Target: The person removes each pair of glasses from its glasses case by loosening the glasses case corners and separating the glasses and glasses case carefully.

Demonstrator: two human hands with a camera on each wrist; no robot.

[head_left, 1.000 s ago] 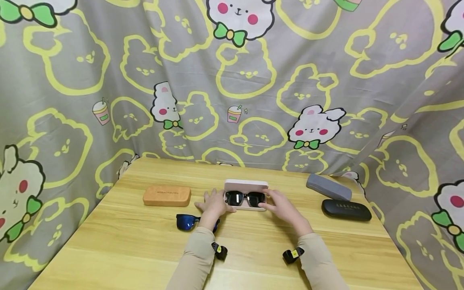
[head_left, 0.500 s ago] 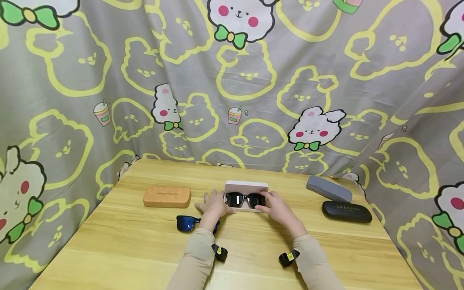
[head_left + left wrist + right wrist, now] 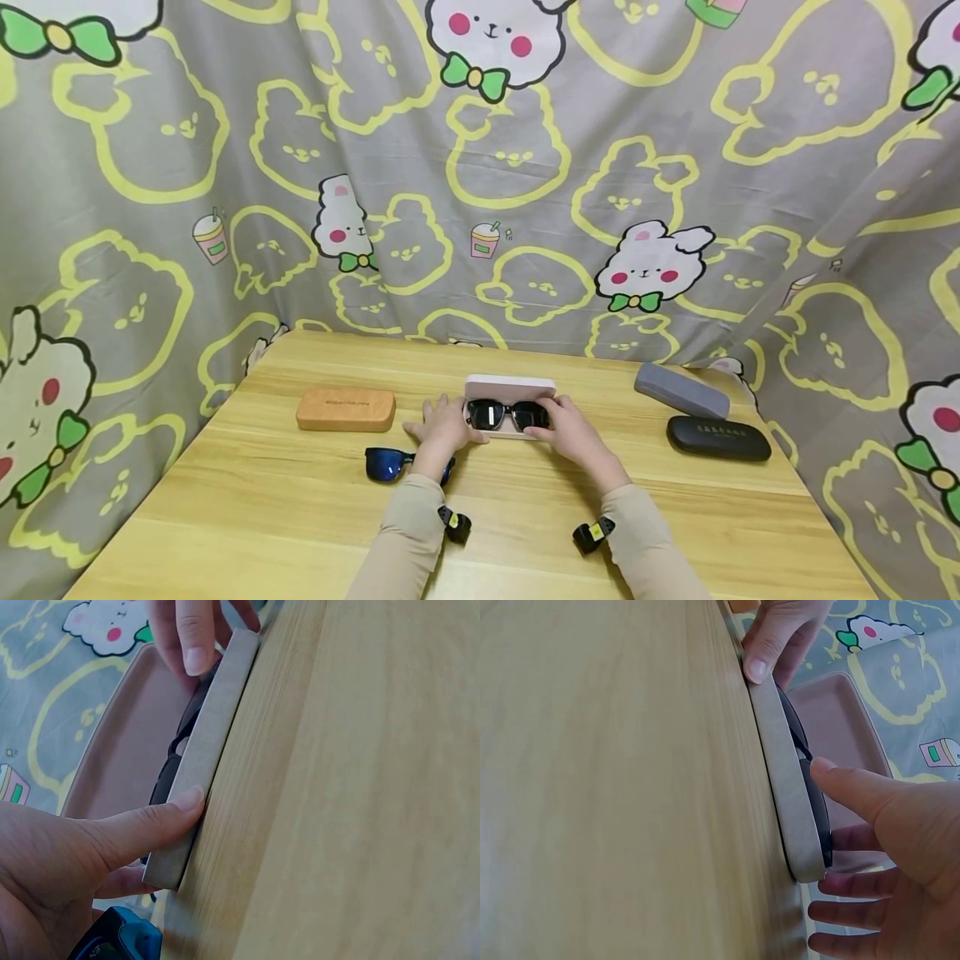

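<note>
An eyeglass case [image 3: 510, 385] with a pinkish lining stands with its lid up near the middle of the table. Black sunglasses [image 3: 491, 415] lie in its bottom half, dark lenses facing me. My left hand [image 3: 446, 425] grips the case's left end; in the left wrist view the thumb [image 3: 161, 825] presses on the pale front wall [image 3: 217, 727]. At the other end, my right hand [image 3: 576, 435] pinches the sunglasses by the right lens between thumb and index finger. Its other fingers [image 3: 847, 913] are spread beyond the case end in the right wrist view.
Blue-lensed sunglasses [image 3: 387, 465] lie partly under my left forearm. An orange-brown glasses case [image 3: 346, 410] sits to the left. Grey [image 3: 681, 390] and black [image 3: 718, 438] glasses cases lie at the right. A patterned curtain [image 3: 517, 167] hangs behind the wooden table [image 3: 247, 517].
My right hand and forearm have shifted slightly left, the thumb moving further over the sunglasses' right lens. The left hand keeps its place on the case.
</note>
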